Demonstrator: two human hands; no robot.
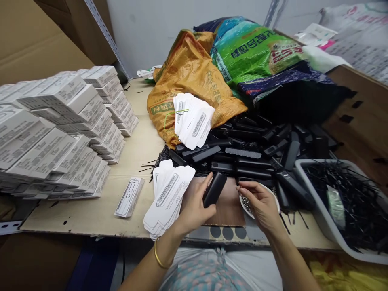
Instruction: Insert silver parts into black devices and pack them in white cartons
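Observation:
My left hand (194, 208) is closed round a small black oblong case (214, 189), held tilted just above the table's front edge. My right hand (260, 202) hovers over a small white bowl (274, 198) of tiny dark pieces, its fingertips pinched together on something too small to name. A fanned stack of flat white printed cards (168, 196) lies just left of my left hand. A big heap of the same black cases (251, 149) lies right behind both hands.
Stacks of white printed boxes (60, 129) fill the left of the table, with one box (129, 197) lying alone. Another card bundle (194, 119) leans on an orange sack (190, 76). A white tray (324, 218) of thin black sticks sits at right.

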